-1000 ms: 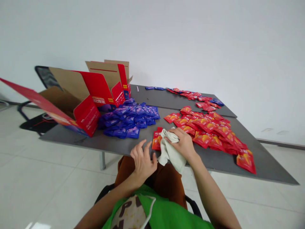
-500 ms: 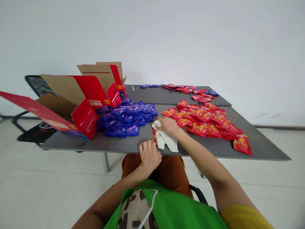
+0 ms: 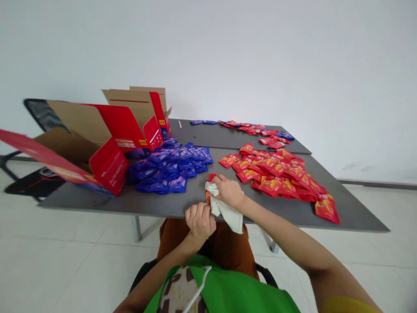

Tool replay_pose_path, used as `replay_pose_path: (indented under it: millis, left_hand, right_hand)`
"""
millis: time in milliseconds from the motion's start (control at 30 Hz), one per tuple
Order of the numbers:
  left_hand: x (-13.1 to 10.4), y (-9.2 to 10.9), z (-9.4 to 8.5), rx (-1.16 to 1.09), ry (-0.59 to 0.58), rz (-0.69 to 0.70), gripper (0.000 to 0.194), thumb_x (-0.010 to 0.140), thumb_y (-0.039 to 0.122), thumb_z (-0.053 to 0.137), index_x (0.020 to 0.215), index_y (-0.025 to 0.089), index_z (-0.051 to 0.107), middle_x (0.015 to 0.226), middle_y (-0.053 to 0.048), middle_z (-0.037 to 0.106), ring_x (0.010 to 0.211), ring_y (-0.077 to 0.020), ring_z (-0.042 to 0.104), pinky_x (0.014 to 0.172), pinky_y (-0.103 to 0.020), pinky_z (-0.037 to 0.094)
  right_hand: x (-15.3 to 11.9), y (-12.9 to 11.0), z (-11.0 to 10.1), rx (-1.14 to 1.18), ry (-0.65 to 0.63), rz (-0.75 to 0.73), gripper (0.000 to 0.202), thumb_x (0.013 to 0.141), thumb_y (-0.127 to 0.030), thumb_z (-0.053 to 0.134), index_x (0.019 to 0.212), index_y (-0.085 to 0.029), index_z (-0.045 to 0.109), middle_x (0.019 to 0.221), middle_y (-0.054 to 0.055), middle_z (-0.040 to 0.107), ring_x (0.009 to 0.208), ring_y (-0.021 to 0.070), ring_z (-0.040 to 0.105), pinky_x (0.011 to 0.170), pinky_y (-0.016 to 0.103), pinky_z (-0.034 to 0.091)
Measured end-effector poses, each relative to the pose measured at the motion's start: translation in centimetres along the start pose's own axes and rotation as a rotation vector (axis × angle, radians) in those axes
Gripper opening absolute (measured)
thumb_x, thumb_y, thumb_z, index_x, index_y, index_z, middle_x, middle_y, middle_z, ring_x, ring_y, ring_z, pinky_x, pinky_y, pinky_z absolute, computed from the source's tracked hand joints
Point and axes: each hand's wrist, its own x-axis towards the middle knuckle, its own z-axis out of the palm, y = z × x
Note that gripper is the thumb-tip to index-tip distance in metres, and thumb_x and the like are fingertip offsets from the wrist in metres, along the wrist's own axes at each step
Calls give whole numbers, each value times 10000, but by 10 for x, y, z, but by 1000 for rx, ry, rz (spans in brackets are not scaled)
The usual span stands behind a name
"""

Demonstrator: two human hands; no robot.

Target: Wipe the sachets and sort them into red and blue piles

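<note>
A red packet [image 3: 207,197] lies at the front edge of the table, mostly hidden by a white cloth [image 3: 230,214] and my hands. My left hand [image 3: 200,221] is closed at the table edge, its fingers curled at the packet's near end. Bunched under my right hand [image 3: 229,191], the cloth is pressed onto the packet, and its loose end hangs over the edge. A heap of blue packets [image 3: 177,165] is left of my hands. To the right spreads a heap of red packets [image 3: 276,169], with one packet [image 3: 326,208] at its near right end.
Open red cartons [image 3: 109,167] with raised flaps stand along the left side of the dark table [image 3: 107,203]. More red packets [image 3: 250,128] and a few blue ones [image 3: 203,122] lie at the back, near a small pale stick [image 3: 180,124]. A black chair [image 3: 35,182] is at far left.
My right hand has slid the cloth toward me along the packet, so the packet's far end now shows and the cloth hangs lower. The view has shifted slightly.
</note>
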Motion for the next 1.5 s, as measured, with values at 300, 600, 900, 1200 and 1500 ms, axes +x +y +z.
replay_pose_path:
  millis: [300,600,900,1200,1500]
  left_hand:
    - [4,3,-8,-34,-60,-30,219,803,150,482,924,186,661,929,-91,650,854,-253,498,757,-394,293]
    - [5,6,-15,31,-121,-34,202,806,154,518,927,214,668,908,-71,624,847,-238,481,746,-386,305]
    - [47,22,-34,152,-300,-41,265,821,297,503,961,150,673,915,-153,614,971,-311,485,872,-469,318]
    - [68,25,-7,44,-456,-76,744,778,350,581,1384,-35,385,1355,-334,442,1275,-415,408,1022,-522,308]
    - [90,-36,-20,-766,-210,-741,394,791,174,548,1172,134,637,977,-136,709,917,-260,651,793,-338,486]
  right_hand:
    - [24,19,-34,34,-8,114,293,884,-359,534,1150,-266,612,1140,87,625,991,221,630,769,269,458]
    - [-8,1,-13,64,-58,-224,336,834,-477,589,1122,-303,582,1143,29,626,958,199,642,732,254,452]
    - [40,19,-42,4,122,112,482,888,-398,530,1308,-209,390,1208,135,594,1025,263,614,780,336,468]
    - [-35,38,-54,351,556,178,450,869,-474,548,1225,-220,439,1157,60,627,973,214,622,784,276,458]
    - [-56,-16,-15,506,441,125,543,836,-504,566,1256,-210,385,1154,84,621,918,221,644,759,295,479]
